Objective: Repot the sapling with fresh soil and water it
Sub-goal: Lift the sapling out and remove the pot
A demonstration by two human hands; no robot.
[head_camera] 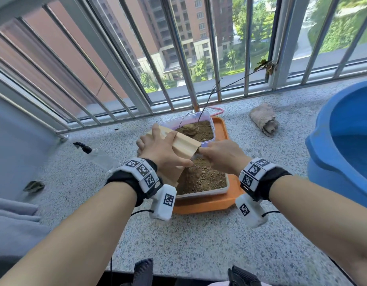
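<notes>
Sapling (207,101) leaning up-right toward railing, left hand (162,149) gripping wooden box (184,144), right hand (221,155) pinching its corner

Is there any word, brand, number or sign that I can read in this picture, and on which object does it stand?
No readable words, brands or numbers.
Left wristband: black-and-white square code markers only, no letters.
Right wristband: the same kind of markers, no letters.
Wooden block that both hands hold: plain, no print.
Blue tub, orange tray and clear bottle: no label to be seen.
</notes>
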